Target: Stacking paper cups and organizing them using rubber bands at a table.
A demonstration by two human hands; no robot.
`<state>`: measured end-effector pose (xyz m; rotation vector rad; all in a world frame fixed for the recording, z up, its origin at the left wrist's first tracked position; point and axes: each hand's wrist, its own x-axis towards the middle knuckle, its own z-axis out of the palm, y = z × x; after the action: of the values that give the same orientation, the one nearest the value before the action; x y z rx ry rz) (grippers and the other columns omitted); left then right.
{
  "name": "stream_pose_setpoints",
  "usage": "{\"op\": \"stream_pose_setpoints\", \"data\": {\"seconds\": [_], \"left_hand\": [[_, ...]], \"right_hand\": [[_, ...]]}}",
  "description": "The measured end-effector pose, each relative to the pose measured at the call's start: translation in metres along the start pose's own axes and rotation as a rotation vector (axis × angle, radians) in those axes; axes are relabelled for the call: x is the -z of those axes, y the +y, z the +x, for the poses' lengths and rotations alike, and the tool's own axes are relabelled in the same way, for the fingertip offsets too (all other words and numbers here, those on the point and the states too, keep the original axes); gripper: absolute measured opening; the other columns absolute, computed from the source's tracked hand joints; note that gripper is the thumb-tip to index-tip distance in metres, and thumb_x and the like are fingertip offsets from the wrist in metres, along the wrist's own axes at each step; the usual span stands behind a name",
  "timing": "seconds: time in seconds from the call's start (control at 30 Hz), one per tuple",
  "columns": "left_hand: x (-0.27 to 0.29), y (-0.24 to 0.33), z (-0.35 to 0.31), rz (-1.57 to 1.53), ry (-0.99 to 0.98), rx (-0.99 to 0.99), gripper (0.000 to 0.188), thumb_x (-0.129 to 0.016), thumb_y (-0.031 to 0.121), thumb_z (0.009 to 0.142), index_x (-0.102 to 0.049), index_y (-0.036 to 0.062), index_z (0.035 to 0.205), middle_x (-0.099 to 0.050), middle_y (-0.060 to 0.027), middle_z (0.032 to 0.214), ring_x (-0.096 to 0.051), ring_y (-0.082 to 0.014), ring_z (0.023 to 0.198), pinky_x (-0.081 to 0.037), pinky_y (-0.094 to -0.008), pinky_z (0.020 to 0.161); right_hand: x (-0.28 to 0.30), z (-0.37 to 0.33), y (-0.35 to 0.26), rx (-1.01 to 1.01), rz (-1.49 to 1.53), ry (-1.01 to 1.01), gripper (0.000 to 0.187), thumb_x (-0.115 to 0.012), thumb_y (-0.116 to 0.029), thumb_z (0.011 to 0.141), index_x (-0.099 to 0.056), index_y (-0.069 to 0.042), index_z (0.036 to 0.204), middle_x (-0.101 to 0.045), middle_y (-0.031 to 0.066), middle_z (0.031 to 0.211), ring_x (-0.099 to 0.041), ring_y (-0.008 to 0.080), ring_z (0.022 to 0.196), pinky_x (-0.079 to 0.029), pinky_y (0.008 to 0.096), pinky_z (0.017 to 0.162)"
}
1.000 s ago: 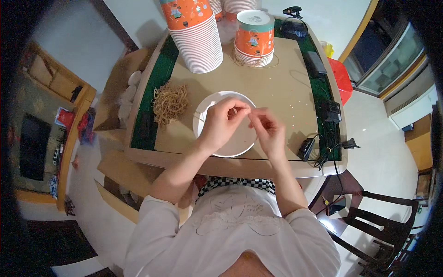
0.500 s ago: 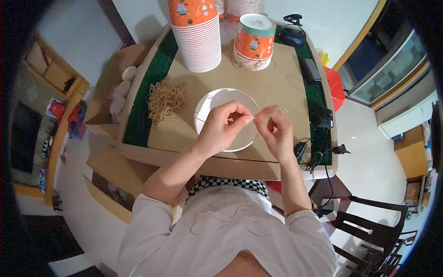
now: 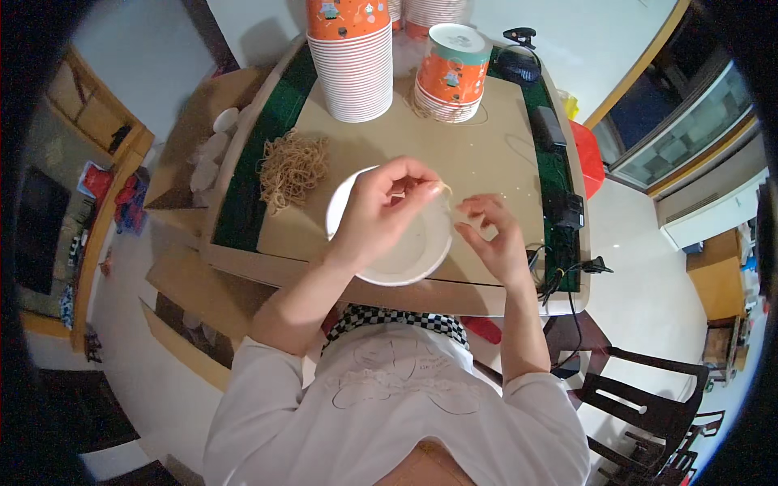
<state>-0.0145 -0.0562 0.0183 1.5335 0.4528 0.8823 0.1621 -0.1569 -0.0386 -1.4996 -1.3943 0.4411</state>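
Note:
My left hand [image 3: 389, 206] is over a white round tub [image 3: 405, 263], its thumb and forefinger pinched on a thin tan cord [image 3: 446, 188] whose tip shows at the fingertips. How the cord runs behind the hand is hidden. Just to the right, my right hand [image 3: 494, 239] has thumb and forefinger apart, with nothing visible between them. The tub's open mouth faces up near the table's front edge, partly covered by my left hand and forearm. A tangled heap of tan cords [image 3: 292, 172] lies to the left of the tub.
At the back rise a tall stack of orange-and-white paper tubs [image 3: 350, 77] and a shorter upside-down stack [image 3: 452, 73] with cord around its base. A black clip-on device [image 3: 519, 61], an adapter [image 3: 567, 211] and cables [image 3: 555, 279] line the right side. A dark chair [image 3: 644, 397] stands at right.
My hands have drawn apart; the right has let go at the fingertips and opened. The tub has shifted toward me and slightly left.

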Motion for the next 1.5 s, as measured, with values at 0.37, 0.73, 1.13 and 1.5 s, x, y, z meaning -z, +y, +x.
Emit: {"op": "stream_pose_setpoints", "data": {"seconds": [0.37, 0.73, 1.13, 1.5], "left_hand": [[0.051, -0.016, 0.003, 0.930, 0.191, -0.299, 0.038, -0.065, 0.009, 0.081, -0.055, 0.0037, 0.117, -0.059, -0.0152, 0.103, -0.060, -0.0321, 0.100, -0.049, -0.0415, 0.079], [0.099, -0.104, 0.022, 0.351, -0.076, 0.342, 0.021, -0.051, 0.018, 0.095, -0.064, 0.0023, 0.098, -0.064, -0.0028, 0.079, -0.056, -0.0080, 0.070, -0.045, -0.0239, 0.062], [0.093, -0.213, 0.004, 0.088, -0.031, 0.444, 0.019, -0.063, 0.009, 0.083, -0.066, 0.0004, 0.099, -0.069, -0.0089, 0.092, -0.062, -0.0145, 0.084, -0.051, -0.0325, 0.075], [0.078, -0.150, -0.013, 0.101, -0.014, 0.555, 0.032, -0.049, 0.027, 0.096, -0.066, 0.0012, 0.101, -0.065, -0.0025, 0.078, -0.058, -0.0083, 0.075, -0.048, -0.0275, 0.066]], "right_hand": [[-0.001, 0.043, -0.026, -0.244, 0.290, -0.017, 0.008, -0.056, -0.003, 0.090, -0.060, 0.002, 0.095, -0.062, 0.0085, 0.086, -0.062, 0.0135, 0.072, -0.050, 0.0259, 0.063], [-0.016, 0.069, 0.041, -0.249, 0.036, -0.010, 0.008, -0.058, -0.008, 0.089, -0.060, -0.001, 0.087, -0.063, 0.0061, 0.070, -0.059, 0.0103, 0.060, -0.047, 0.0245, 0.054], [-0.013, 0.046, 0.119, -0.605, 0.459, -0.475, 0.064, -0.077, -0.024, 0.069, -0.054, 0.006, 0.120, -0.061, 0.0114, 0.113, -0.056, 0.0180, 0.103, -0.045, 0.0332, 0.090], [-0.005, 0.038, 0.096, -0.367, 0.452, -0.614, 0.047, -0.063, -0.019, 0.087, -0.048, -0.001, 0.127, -0.058, 0.0085, 0.118, -0.053, 0.0161, 0.108, -0.044, 0.0306, 0.093]]}}
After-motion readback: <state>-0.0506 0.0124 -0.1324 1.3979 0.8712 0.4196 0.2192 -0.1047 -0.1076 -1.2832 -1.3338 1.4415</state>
